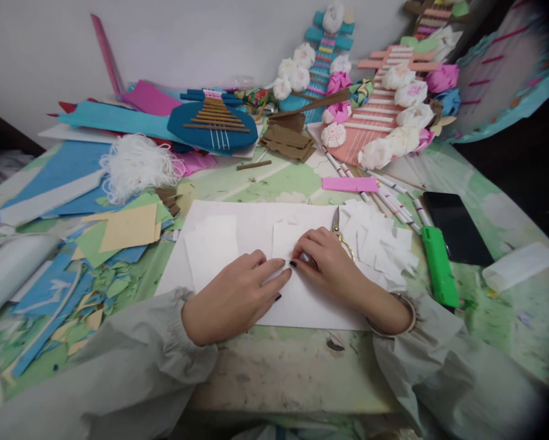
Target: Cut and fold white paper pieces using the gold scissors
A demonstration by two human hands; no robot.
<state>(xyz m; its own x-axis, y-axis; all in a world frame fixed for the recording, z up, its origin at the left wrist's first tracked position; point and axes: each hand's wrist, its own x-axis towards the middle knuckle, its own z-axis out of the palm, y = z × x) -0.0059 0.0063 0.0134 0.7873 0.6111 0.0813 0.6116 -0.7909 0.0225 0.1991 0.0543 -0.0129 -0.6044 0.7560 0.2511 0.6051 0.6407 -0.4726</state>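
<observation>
My left hand [244, 293] rests over the large white sheet [274, 211], its fingers pointing right and the fingertips meeting those of my right hand [329, 263]. Between the fingertips is a small bit of white paper, mostly hidden. My right hand pinches it with thumb and index finger. Just above the fingers lies a small white square [281, 235]. Gold-handled scissors [336, 223] lie partly behind my right hand. White paper pieces [214, 244] are stacked left of my hands, and a loose heap of cut white pieces [379, 238] spreads to the right.
A green glue gun [439, 266], a black phone [457, 226] and markers [393, 205] are at the right. Coloured paper scraps [113, 281] and white string [137, 166] lie left. Paper instruments with flowers [375, 116] stand against the wall.
</observation>
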